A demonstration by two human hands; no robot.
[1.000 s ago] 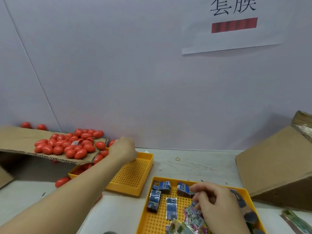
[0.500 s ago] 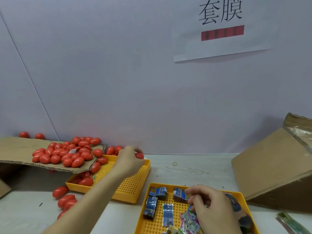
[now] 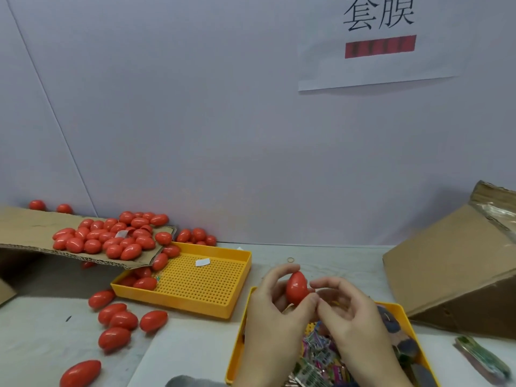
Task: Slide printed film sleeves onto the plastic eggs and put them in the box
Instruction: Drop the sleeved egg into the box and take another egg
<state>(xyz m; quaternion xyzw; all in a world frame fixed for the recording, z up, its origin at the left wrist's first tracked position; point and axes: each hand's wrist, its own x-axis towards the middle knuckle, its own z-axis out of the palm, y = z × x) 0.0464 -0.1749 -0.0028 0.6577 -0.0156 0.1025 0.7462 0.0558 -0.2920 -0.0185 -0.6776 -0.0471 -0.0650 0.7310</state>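
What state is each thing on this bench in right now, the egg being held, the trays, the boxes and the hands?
Held egg: bare, no sleeve on it, upright between both hands.
Left hand: grips the egg.
Right hand: fingers curled, touching the egg.
Far yellow tray: mostly bare, a few eggs at its left end.
Near yellow tray: holds loose printed sleeves.
Cardboard flap: heaped with eggs.
Cardboard box: tilted.
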